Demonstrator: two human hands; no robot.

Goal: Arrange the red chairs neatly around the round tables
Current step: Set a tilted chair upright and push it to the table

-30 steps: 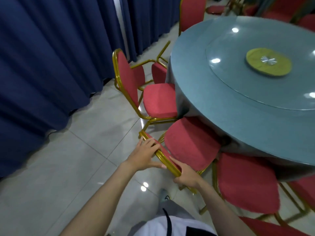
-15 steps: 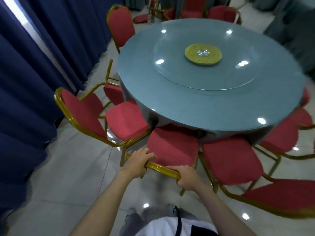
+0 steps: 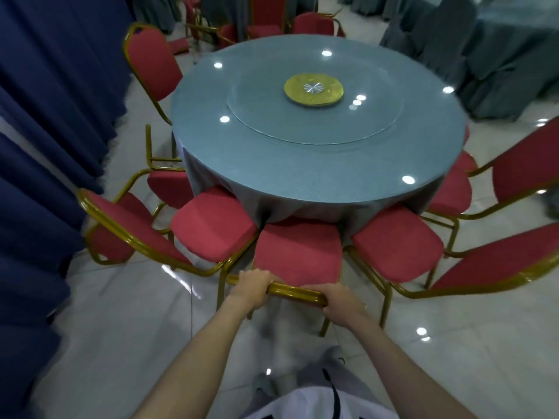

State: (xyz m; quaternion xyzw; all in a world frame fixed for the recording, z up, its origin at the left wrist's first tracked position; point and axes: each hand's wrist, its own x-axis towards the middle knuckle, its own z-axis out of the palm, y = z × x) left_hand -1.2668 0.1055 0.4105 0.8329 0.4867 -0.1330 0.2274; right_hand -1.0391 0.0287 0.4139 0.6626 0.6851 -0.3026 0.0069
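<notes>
A red chair with a gold frame stands right in front of me, its seat pushed partly under the round table with a blue-grey cloth. My left hand grips the left end of the chair's gold top rail. My right hand grips the right end of the same rail. A second red chair sits to its left and a third to its right, both angled toward the table. More red chairs ring the table's left and right sides.
Dark blue curtains hang along the left. A glass turntable with a yellow hub tops the table. Another cloth-covered table stands at the far right. Red chairs cluster behind the table. The floor is glossy white tile.
The view has swung round so the held chair now faces the table squarely, its seat further under the cloth. Both hands keep their grip on the top rail.
</notes>
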